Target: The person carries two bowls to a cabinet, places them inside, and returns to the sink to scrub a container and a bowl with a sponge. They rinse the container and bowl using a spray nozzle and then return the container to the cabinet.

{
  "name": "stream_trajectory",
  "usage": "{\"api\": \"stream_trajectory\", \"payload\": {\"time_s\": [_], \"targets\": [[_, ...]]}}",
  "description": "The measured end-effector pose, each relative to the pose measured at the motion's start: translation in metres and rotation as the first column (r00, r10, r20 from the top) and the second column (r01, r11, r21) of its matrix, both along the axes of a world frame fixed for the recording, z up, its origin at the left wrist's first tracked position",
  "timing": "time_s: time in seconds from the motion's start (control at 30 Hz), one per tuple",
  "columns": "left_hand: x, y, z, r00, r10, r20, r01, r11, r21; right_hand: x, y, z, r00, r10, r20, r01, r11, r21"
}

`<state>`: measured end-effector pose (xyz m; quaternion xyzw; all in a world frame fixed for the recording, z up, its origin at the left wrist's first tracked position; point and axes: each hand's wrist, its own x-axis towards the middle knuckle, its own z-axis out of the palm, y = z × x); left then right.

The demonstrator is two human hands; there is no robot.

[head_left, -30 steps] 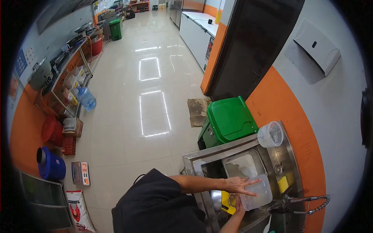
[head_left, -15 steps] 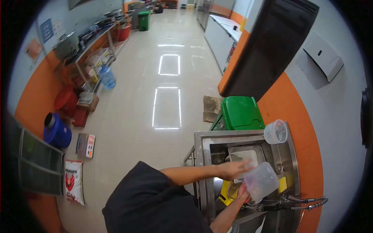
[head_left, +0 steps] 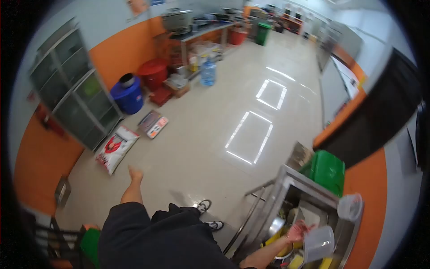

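Observation:
My right hand [head_left: 296,232] is over the sink, its fingers at the rim of a clear plastic tub [head_left: 319,244]. The tub is tilted on its side. My left hand [head_left: 135,174] reaches out to the left above the floor, near a white and red sack [head_left: 117,149]. It holds nothing visible, and its thumb stands apart from the slightly blurred fingers. Beneath my right hand, the metal sink [head_left: 286,180] contains a pale rectangular tray [head_left: 312,215], a metal bowl [head_left: 276,227] and yellow items.
Another clear tub [head_left: 350,206] stands at the sink's far right corner. A green bin [head_left: 327,172] is beyond the sink. On the floor are a scale [head_left: 153,124], a blue bucket [head_left: 127,96], a red bin [head_left: 153,74] and a water bottle [head_left: 208,72]. A glass-doored cabinet [head_left: 74,87] stands left.
My view has swung left. My left hand has left the tub's side and stretched far out to the left. My right hand still has the tub over the sink.

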<state>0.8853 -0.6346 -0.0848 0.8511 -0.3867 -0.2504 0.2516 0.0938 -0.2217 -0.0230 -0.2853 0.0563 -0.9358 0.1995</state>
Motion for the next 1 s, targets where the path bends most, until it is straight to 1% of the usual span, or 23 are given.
{"api": "stream_trajectory", "payload": {"time_s": [0.03, 0.07, 0.13, 0.17, 0.2, 0.27, 0.3, 0.33, 0.37, 0.4, 0.43, 0.47, 0.53, 0.57, 0.6, 0.63, 0.7, 0.77, 0.83, 0.87, 0.9, 0.93, 1.0], "targets": [[0.028, 0.049, 0.013, 0.985, 0.144, 0.093, -0.166, 0.938, 0.305, -0.009, -0.013, -0.009, 0.992, 0.050, -0.113, -0.062, 0.992, -0.107], [0.058, 0.101, 0.025, 0.960, 0.210, 0.187, -0.280, 0.751, 0.598, -0.002, -0.029, 0.004, 0.987, 0.046, -0.151, -0.065, 0.991, -0.119], [0.132, 0.178, -0.036, 0.945, 0.237, 0.226, -0.327, 0.672, 0.665, 0.015, -0.071, 0.029, 0.976, 0.093, -0.199, -0.121, 0.983, -0.137], [0.130, 0.213, -0.026, 0.820, 0.524, 0.230, -0.558, 0.640, 0.528, 0.021, -0.091, 0.031, 0.962, 0.200, -0.185, -0.221, 0.970, -0.102], [0.149, 0.236, -0.030, 0.800, 0.555, 0.227, -0.579, 0.617, 0.533, 0.025, -0.110, 0.034, 0.939, 0.299, -0.170, -0.314, 0.947, -0.066], [0.190, 0.277, -0.041, 0.943, 0.333, -0.027, -0.262, 0.787, 0.559, 0.036, -0.137, 0.042, 0.877, 0.463, -0.128, -0.465, 0.885, 0.012], [0.212, 0.291, -0.041, 0.978, 0.191, -0.088, -0.112, 0.828, 0.550, 0.048, -0.140, 0.043, 0.853, 0.512, -0.097, -0.510, 0.859, 0.045], [0.230, 0.294, -0.035, 0.989, 0.017, -0.148, 0.065, 0.842, 0.535, 0.062, -0.155, 0.045, 0.838, 0.526, -0.144, -0.522, 0.850, 0.064], [0.239, 0.281, -0.032, 0.894, 0.361, -0.266, -0.160, 0.811, 0.562, 0.088, -0.176, 0.059, 0.831, 0.524, -0.188, -0.518, 0.851, 0.084], [0.252, 0.263, -0.026, 0.681, 0.646, -0.344, -0.353, 0.702, 0.619, 0.115, -0.186, 0.074, 0.890, 0.446, -0.094, -0.419, 0.882, 0.218], [0.297, 0.260, -0.055, 0.625, 0.612, -0.485, -0.291, 0.758, 0.583, 0.141, -0.203, 0.088, 0.945, 0.324, 0.031, -0.314, 0.881, 0.354], [0.310, 0.232, -0.050, 0.722, 0.576, -0.384, -0.280, 0.750, 0.599, 0.170, -0.214, 0.093, 0.975, 0.142, 0.173, -0.212, 0.834, 0.509], [0.351, 0.196, -0.043, 0.752, 0.517, -0.408, -0.266, 0.805, 0.531, 0.218, -0.228, 0.099, 0.961, -0.011, 0.277, -0.181, 0.730, 0.659], [0.369, 0.178, -0.043, 0.742, 0.502, -0.444, -0.297, 0.840, 0.453, 0.247, -0.232, 0.103, 0.977, -0.016, 0.212, -0.151, 0.648, 0.746], [0.386, 0.158, -0.044, 0.771, 0.443, -0.457, -0.243, 0.869, 0.432, 0.258, -0.229, 0.084, 0.980, 0.052, 0.191, -0.187, 0.570, 0.800], [0.396, 0.137, -0.039, 0.785, 0.424, -0.452, -0.227, 0.875, 0.427, 0.251, -0.225, 0.037, 0.975, 0.129, 0.180, -0.221, 0.484, 0.847], [0.407, 0.106, -0.027, 0.791, 0.383, -0.477, -0.194, 0.896, 0.398, 0.238, -0.196, -0.071, 0.900, 0.029, 0.434, -0.435, 0.077, 0.897], [0.430, 0.076, -0.046, 0.808, 0.342, -0.480, -0.157, 0.910, 0.385, 0.334, -0.179, -0.073, 0.938, -0.222, 0.267, -0.311, -0.192, 0.931], [0.442, 0.050, -0.060, 0.807, 0.313, -0.500, -0.134, 0.923, 0.361, 0.417, -0.179, -0.072, 0.848, -0.514, 0.130, -0.299, -0.260, 0.918], [0.445, 0.038, -0.060, 0.806, 0.290, -0.517, -0.073, 0.914, 0.399, 0.438, -0.185, -0.084, 0.808, -0.580, 0.102, -0.327, -0.298, 0.897], [0.449, 0.026, -0.060, 0.804, 0.270, -0.530, -0.017, 0.901, 0.434, 0.453, -0.196, -0.096, 0.784, -0.609, 0.121, -0.370, -0.300, 0.879], [0.456, 0.011, -0.055, 0.800, 0.277, -0.532, -0.031, 0.905, 0.424, 0.472, -0.213, -0.110, 0.763, -0.630, 0.143, -0.407, -0.296, 0.864], [0.472, -0.003, -0.052, 0.804, 0.313, -0.506, -0.015, 0.861, 0.509, 0.503, -0.271, -0.134, 0.745, -0.630, 0.217, -0.473, -0.271, 0.838]]}}
